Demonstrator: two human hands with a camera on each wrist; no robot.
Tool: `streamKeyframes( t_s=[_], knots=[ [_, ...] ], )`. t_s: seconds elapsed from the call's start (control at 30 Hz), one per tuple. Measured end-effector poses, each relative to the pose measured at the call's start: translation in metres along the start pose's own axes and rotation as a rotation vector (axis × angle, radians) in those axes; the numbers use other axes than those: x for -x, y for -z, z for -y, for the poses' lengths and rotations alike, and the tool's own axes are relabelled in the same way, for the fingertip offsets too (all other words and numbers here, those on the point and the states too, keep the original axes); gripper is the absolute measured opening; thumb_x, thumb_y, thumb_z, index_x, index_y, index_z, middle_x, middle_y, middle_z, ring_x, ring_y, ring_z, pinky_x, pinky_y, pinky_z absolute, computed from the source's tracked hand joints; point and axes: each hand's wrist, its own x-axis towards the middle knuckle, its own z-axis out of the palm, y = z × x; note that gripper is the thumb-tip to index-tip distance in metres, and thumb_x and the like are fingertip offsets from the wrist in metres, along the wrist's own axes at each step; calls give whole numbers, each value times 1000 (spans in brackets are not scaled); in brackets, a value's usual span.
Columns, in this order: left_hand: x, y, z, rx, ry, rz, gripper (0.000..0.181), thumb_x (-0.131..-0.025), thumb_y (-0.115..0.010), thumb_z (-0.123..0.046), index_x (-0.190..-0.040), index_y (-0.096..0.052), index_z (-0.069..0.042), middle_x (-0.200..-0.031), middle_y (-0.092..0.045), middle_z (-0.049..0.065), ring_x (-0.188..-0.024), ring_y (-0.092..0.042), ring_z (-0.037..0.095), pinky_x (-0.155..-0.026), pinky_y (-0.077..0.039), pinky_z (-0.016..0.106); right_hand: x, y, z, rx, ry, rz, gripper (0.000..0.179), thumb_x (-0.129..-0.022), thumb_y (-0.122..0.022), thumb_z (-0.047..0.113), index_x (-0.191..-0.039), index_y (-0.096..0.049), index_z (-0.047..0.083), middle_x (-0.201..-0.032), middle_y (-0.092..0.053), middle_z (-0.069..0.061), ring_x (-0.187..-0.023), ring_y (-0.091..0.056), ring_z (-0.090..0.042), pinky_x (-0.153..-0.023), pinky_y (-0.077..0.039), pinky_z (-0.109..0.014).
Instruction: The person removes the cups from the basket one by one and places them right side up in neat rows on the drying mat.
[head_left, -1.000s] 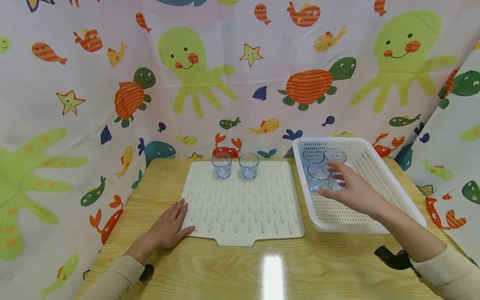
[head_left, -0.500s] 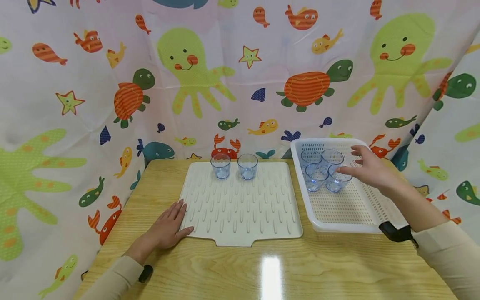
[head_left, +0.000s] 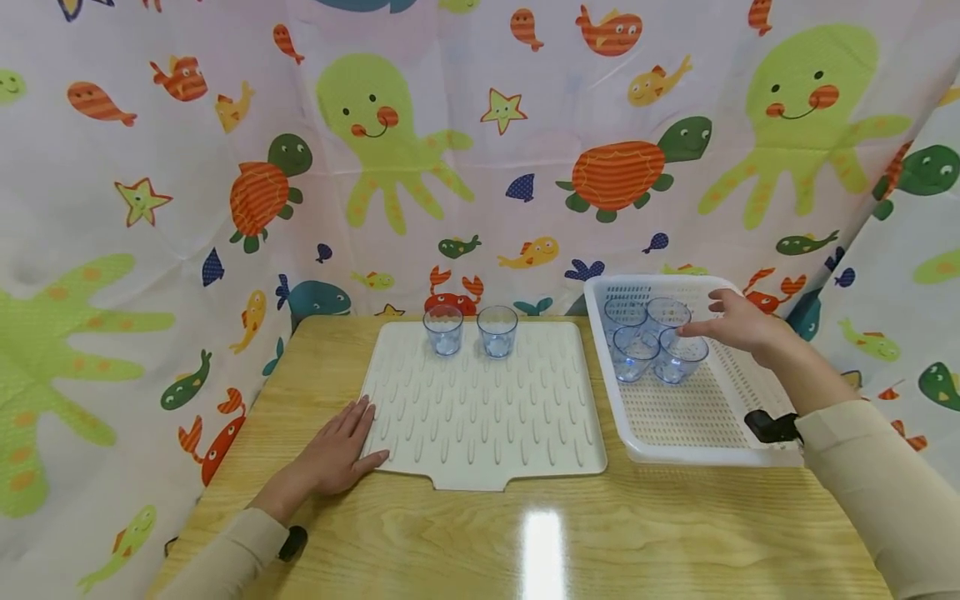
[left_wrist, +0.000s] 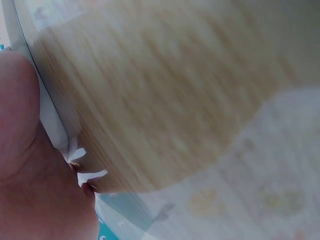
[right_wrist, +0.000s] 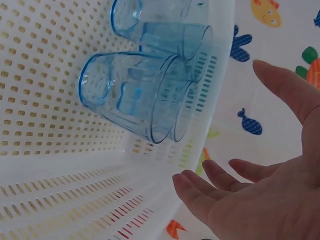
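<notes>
Fingers spread, my right hand hovers over the white plastic basket, just right of several clear blue-tinted glasses standing upright in its left part. In the right wrist view that hand holds nothing, its thumb and fingers apart, above the rims of the glasses. My left hand rests flat at the left edge of a cream ridged drainboard. Two more glasses stand upright side by side at the drainboard's back edge.
The wooden table carries the drainboard in the middle and the basket on the right. A curtain printed with sea animals closes off the back and both sides.
My right hand has moved right from over the front glasses in the basket, leaving the front right one in plain sight. The left hand and the glasses have stayed put.
</notes>
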Motion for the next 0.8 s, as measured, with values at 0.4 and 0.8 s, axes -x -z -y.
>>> streamKeyframes(
  t_s=[0.4,0.8],
  knots=[
    [-2,-1,0,9,7,7,91,-102,-52,-58,-161,-22,4,-169,-14,24,-155,-13,44,-121,-18,62,-20,-10,-20,1,-1,100,105,-92,-76,35,-152,-10,-21,-154,-13,-47,-138,-21,-64,-108,-26,-77],
    [-2,-1,2,18,8,13,91,-102,-51,-59,-161,-20,3,-169,-12,23,-155,-12,43,-122,-17,61,-23,-20,-26,-17,16,120,94,-91,-79,31,-149,-23,-17,-152,-22,-43,-135,-25,-61,-105,-27,-79]
  ],
)
